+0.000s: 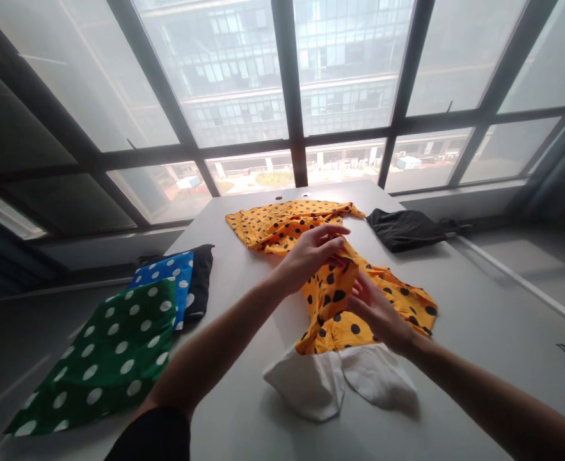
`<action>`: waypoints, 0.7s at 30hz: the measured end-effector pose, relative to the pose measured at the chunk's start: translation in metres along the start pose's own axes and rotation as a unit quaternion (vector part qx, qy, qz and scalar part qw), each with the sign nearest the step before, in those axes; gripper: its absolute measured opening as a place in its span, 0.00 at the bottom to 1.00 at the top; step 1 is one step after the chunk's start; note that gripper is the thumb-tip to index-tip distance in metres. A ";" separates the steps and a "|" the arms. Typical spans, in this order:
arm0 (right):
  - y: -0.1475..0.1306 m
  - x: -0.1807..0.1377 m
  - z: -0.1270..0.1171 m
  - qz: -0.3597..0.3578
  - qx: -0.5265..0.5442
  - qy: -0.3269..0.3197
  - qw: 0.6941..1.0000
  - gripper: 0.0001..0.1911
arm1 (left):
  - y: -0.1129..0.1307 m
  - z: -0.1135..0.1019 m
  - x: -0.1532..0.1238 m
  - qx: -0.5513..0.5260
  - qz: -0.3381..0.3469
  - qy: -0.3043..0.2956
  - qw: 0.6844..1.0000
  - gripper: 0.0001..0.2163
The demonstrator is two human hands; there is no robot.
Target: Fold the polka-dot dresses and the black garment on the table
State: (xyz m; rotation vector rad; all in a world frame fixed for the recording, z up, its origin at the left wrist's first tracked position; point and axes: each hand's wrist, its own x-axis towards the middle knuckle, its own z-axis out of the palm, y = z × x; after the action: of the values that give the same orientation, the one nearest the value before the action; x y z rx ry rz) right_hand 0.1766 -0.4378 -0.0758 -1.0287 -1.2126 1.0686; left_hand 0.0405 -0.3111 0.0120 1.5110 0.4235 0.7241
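Observation:
An orange dress (pixel 337 330) with black dots lies spread on the table, its white collar (pixel 311 384) towards me and its far part bunched near the window end. Above the dress's middle, my left hand (pixel 313 253) pinches a raised fold of the cloth between thumb and fingers. My right hand (pixel 378 310) grips the same lifted part from the right and below, its fingertips partly covered by fabric. One side of the dress reaches out to the right, beyond my right hand.
On the left of the white table (pixel 234 384), a green white-dotted cloth (pixel 114 349) overlaps a blue dotted cloth (pixel 181 282) and a black one (pixel 203 282). A dark folded cloth (pixel 402 229) lies at the right edge. Large windows (pixel 234 70) stand behind the table.

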 end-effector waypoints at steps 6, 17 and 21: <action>-0.001 0.017 -0.044 0.055 0.097 0.198 0.974 0.24 | -0.032 0.045 0.072 -0.021 -0.017 -0.131 0.991 0.30; 0.076 -0.034 -0.126 0.271 0.174 0.309 0.895 0.22 | -0.117 -0.038 -0.086 0.465 -0.117 -0.069 0.875 0.38; 0.095 -0.041 -0.130 0.242 0.174 0.273 0.915 0.26 | -0.154 -0.024 -0.127 0.417 -0.133 -0.060 0.897 0.43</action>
State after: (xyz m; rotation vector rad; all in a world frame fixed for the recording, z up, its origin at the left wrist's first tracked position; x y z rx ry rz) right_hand 0.2971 -0.4635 -0.1866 -1.2618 -0.2987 1.2052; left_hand -0.0427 -0.3636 -0.1630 2.2225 0.9009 0.2114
